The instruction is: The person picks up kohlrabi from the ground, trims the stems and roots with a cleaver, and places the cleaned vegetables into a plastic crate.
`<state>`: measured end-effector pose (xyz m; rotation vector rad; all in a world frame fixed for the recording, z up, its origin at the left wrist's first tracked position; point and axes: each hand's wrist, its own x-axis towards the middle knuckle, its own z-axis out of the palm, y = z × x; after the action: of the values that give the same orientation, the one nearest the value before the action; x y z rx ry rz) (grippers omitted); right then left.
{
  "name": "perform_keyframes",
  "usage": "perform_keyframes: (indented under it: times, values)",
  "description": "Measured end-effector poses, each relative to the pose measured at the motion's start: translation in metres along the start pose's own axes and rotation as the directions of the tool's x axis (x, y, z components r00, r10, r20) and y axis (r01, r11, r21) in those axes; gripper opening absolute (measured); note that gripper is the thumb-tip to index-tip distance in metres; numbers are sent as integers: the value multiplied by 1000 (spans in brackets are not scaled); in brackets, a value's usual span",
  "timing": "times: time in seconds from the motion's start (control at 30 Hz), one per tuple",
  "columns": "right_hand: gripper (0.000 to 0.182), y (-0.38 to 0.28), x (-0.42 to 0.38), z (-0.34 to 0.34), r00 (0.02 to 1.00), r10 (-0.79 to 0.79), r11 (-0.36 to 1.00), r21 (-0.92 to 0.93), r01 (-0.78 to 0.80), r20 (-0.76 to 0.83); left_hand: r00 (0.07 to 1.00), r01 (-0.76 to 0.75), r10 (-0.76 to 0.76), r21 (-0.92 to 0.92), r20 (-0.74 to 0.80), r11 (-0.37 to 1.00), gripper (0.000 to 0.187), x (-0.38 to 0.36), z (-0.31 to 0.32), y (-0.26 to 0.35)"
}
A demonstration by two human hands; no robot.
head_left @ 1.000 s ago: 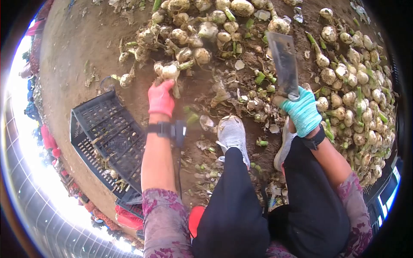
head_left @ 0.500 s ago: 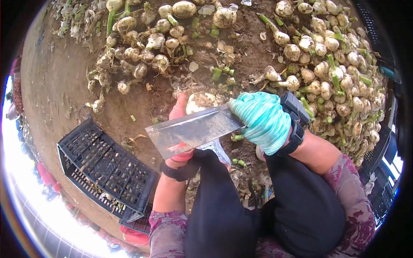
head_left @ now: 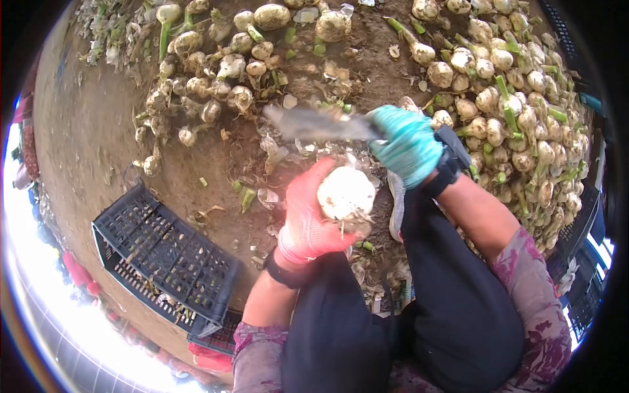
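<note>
My left hand (head_left: 308, 219), in a pinkish-red glove, is closed around a large white garlic bulb (head_left: 346, 193) just above my knees. Roots and dirt show along the bulb's lower edge. Up and to the right, my right hand (head_left: 407, 144) wears a turquoise glove and grips a broad-bladed knife (head_left: 321, 124). The blade points left and is smeared by motion; its handle is hidden in the fist. Blade and bulb are apart, with the knife beyond the bulb.
Many garlic bulbs (head_left: 517, 131) are heaped at the right, and more garlic bulbs (head_left: 229, 65) lie at the upper left. A black plastic crate (head_left: 167, 249) rests at the left. Cut stems and peelings litter the dirt floor (head_left: 92, 144).
The knife has lifted away from the bulb, up and forward. My left hand has moved right and turned, so the bulb now faces up in full view.
</note>
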<state>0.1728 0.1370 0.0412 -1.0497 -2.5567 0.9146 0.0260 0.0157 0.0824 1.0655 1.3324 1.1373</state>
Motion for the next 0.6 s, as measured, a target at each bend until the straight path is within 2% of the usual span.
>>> perform_keyframes:
  times: [0.03,0.07,0.1,0.13,0.2,0.23,0.27,0.3,0.33,0.4,0.43,0.47,0.5,0.53,0.57,0.6]
  values:
    - [16,-5,1,-7,996,37,997,73,-31,-84,979,162,-179,-165,-96,973,52,3,6,2]
    - [17,-12,-1,-11,983,82,988,146,-58,-164,918,296,-364,-342,-155,892,55,6,10,3]
    - [19,-18,-1,-13,967,228,943,272,-191,-112,917,243,-320,-302,-239,922,53,6,8,-2]
    - [18,-25,0,-22,967,236,952,224,-211,-92,877,273,-431,-519,-211,810,56,9,10,-8]
    - [20,-32,3,-23,888,438,726,526,-443,143,896,313,-378,-273,-234,910,59,5,2,-15]
    - [22,-33,5,-21,865,445,596,643,-481,234,894,320,-383,-267,-232,909,59,4,4,-14]
    - [25,-34,6,-21,840,438,448,733,-513,320,905,223,-316,-314,-285,923,63,5,9,-11]
    - [28,-40,11,-34,693,454,294,639,-710,561,907,119,-249,-360,-341,925,67,7,12,-9]
    - [28,-37,9,-29,689,460,295,636,-713,560,908,119,-251,-366,-336,923,67,7,14,-12]
    - [31,-30,6,-14,727,308,375,625,-685,613,909,142,-226,-251,-350,958,76,10,17,-21]
    - [32,-34,5,-14,768,279,322,697,-640,576,952,5,71,248,-298,969,76,13,9,-22]
    - [32,-35,3,-15,769,280,324,697,-639,575,952,2,74,246,-299,969,76,11,10,-18]
    - [33,-39,5,-17,800,306,353,719,-599,516,922,156,-177,-87,-344,984,69,9,11,-2]
    - [33,-44,9,-19,828,327,381,738,-557,456,854,280,-421,-412,-306,867,62,7,11,6]
    - [34,-49,11,-28,821,326,543,618,-569,469,864,178,-422,-618,-275,766,50,5,9,-9]
    - [36,-48,11,-24,866,270,583,644,-495,421,877,68,-412,-785,-248,616,44,8,5,-15]
